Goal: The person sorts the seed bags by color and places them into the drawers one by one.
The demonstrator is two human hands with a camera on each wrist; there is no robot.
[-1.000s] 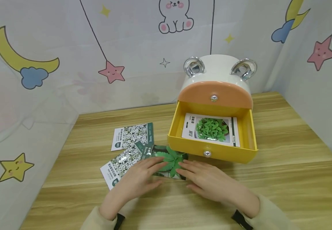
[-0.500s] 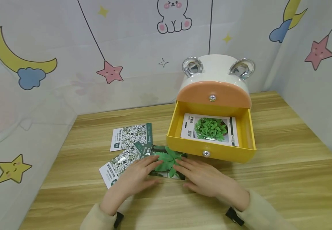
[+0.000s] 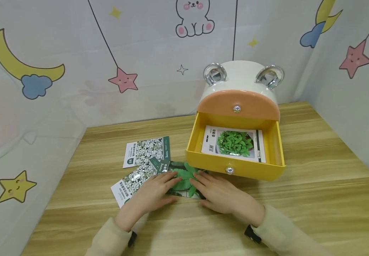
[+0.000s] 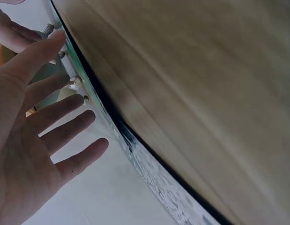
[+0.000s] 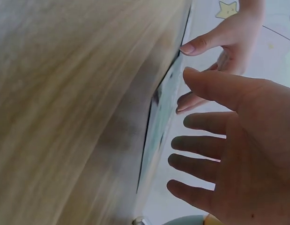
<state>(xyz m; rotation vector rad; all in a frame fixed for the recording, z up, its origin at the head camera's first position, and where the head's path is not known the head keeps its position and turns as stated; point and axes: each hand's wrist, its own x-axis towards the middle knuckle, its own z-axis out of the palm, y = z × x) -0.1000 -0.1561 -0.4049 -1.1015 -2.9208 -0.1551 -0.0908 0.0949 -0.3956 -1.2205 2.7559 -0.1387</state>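
A seed packet with a green leaf picture (image 3: 184,182) lies on the table in front of the drawer, one end overlapping a white-flower packet (image 3: 133,182). My left hand (image 3: 152,192) is over its left part with fingers spread, seen palm-side in the left wrist view (image 4: 46,126). From the other side, my right hand (image 3: 219,192) reaches over the packet's right part, its fingers fairly straight and apart in the right wrist view (image 5: 238,145). Whether the fingertips touch the packet is hard to tell. Neither hand grips anything.
Another white-flower packet (image 3: 147,152) lies further back. A white animal-eared box (image 3: 242,76) stands behind, its yellow drawer (image 3: 235,167) pulled out. Inside the drawer lies a packet with a leafy plant picture (image 3: 233,143). A printed cloth (image 3: 152,53) hangs behind the table (image 3: 328,185).
My right hand has shifted a little left and away from me, further over the leaf packet. The left hand has hardly moved. Packets and drawer stay put.
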